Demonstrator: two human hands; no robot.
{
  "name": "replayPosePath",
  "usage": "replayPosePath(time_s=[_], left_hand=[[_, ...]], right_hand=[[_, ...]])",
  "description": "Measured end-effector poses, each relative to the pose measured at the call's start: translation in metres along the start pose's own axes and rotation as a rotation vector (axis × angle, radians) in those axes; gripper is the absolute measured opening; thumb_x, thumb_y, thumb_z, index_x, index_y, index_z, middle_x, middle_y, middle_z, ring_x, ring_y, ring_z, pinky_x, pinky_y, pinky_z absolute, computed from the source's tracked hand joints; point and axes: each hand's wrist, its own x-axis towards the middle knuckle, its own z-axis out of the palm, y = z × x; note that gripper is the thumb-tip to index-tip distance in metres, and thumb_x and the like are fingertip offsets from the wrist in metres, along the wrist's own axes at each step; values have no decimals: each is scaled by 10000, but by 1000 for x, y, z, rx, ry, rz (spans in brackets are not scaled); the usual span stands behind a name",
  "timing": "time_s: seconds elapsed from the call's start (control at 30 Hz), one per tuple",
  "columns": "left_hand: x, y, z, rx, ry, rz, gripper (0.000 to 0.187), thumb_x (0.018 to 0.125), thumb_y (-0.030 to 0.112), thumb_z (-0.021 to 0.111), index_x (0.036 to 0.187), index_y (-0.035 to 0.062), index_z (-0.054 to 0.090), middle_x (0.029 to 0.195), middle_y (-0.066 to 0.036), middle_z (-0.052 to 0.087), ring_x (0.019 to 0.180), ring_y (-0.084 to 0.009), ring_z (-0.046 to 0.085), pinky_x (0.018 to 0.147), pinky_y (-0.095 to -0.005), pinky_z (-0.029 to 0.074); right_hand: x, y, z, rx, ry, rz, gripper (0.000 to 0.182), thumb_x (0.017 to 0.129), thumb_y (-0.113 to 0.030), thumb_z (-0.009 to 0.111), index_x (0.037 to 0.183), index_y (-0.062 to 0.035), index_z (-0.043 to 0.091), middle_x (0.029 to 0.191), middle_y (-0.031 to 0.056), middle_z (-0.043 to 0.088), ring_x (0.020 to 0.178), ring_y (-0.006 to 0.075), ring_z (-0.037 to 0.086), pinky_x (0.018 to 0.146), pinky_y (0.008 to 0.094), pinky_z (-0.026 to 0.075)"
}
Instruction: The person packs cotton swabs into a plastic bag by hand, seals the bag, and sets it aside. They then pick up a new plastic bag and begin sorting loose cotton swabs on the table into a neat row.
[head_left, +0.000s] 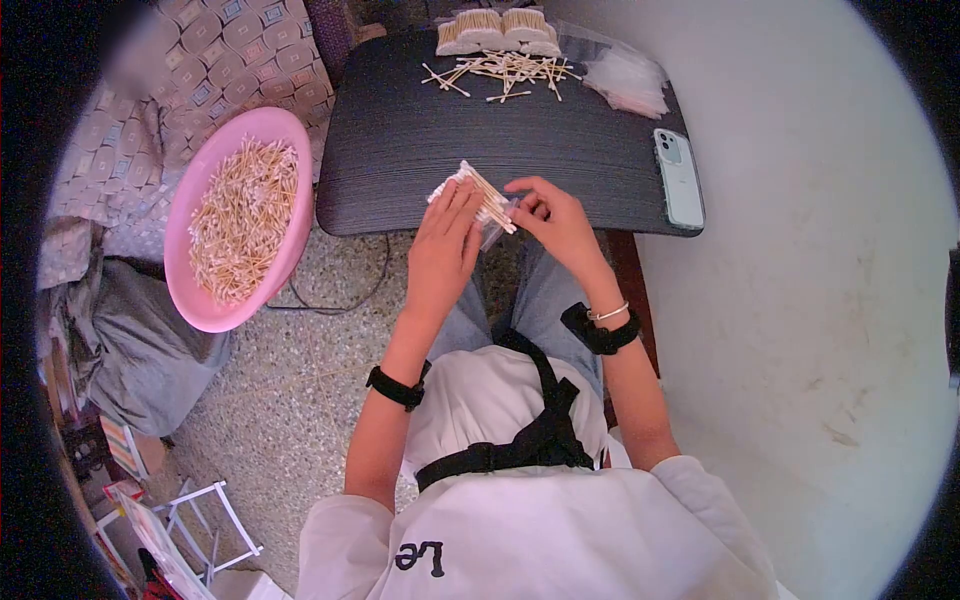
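A bundle of cotton swabs (489, 197) lies at the table's near edge, slanting, with white tips at both ends. Clear plastic, apparently a small bag (492, 236), shows under its lower end. My left hand (441, 245) rests over the bundle's left side, its long fingers laid across the swabs and holding them. At the right, my right hand (558, 228) has its fingers curled and its thumb at the swabs' lower ends, by the bag's edge. The index finger reaches out above. What lies between that thumb and the fingers is partly hidden.
Loose cotton swabs (515, 70) lie at the table's far side, before stacked swab bundles (497, 32). Clear plastic bags (625, 80) sit at the far right, and a phone (679, 180) by the right edge. A pink basin (177, 240) full of swabs stands left of the black table (385, 140).
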Motion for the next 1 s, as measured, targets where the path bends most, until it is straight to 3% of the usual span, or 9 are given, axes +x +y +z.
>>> replayPosePath(time_s=[0.07, 0.37, 0.47, 0.57, 0.67, 0.77, 1.0], left_hand=[[0, 0, 0, 2, 2, 3, 388, 910, 98, 531, 1294, 42, 535, 1380, -115, 498, 1317, -297, 424, 1073, -424, 361], [1, 2, 0, -6, -17, -17, 386, 911, 101, 531, 1293, 46, 537, 1383, -112, 494, 1324, -296, 412, 1081, -420, 351], [1, -1, 0, -23, -19, -16, 383, 910, 105, 533, 1289, 48, 541, 1381, -111, 496, 1324, -295, 412, 1083, -420, 350], [1, 0, 0, -23, -7, -13, 379, 909, 106, 536, 1283, 50, 545, 1377, -111, 501, 1324, -295, 414, 1083, -420, 350], [0, 1, 1, -30, 11, -12, 380, 909, 111, 536, 1284, 48, 544, 1377, -114, 501, 1325, -293, 413, 1082, -419, 350], [-1, -1, 3, 3, 2, -13, 386, 912, 120, 533, 1292, 49, 538, 1380, -115, 498, 1327, -288, 412, 1080, -418, 352], [0, 1, 3, 11, 8, -29, 404, 918, 134, 528, 1312, 43, 520, 1389, -115, 489, 1328, -284, 412, 1080, -414, 351]], right_hand=[[5, -1, -2, 6, -68, -31, 180, 838, -98, 678, 1007, -36, 668, 740, -14, 603, 613, 39, 464, 559, 210, 404], [12, 15, 5, 20, 36, -10, 209, 810, -136, 726, 981, -25, 679, 722, -15, 604, 613, 35, 485, 559, 202, 410], [0, 12, 11, 101, 150, -18, 230, 820, -226, 723, 893, -14, 676, 666, 39, 616, 573, 88, 516, 535, 255, 432], [-15, 0, 13, 2, 205, 13, 227, 843, -227, 704, 845, -1, 674, 660, 56, 632, 567, 100, 539, 540, 259, 435], [-15, 15, 21, 132, 110, 8, 231, 849, -229, 691, 820, 0, 676, 681, 82, 656, 564, 120, 564, 544, 275, 445], [-17, 1, 19, 30, 105, 61, 228, 853, -234, 674, 828, -7, 671, 704, 108, 665, 569, 180, 601, 553, 305, 462], [-25, -19, 19, -404, 210, -100, 217, 897, -263, 589, 851, -58, 642, 768, 126, 642, 689, 311, 635, 595, 385, 496]])
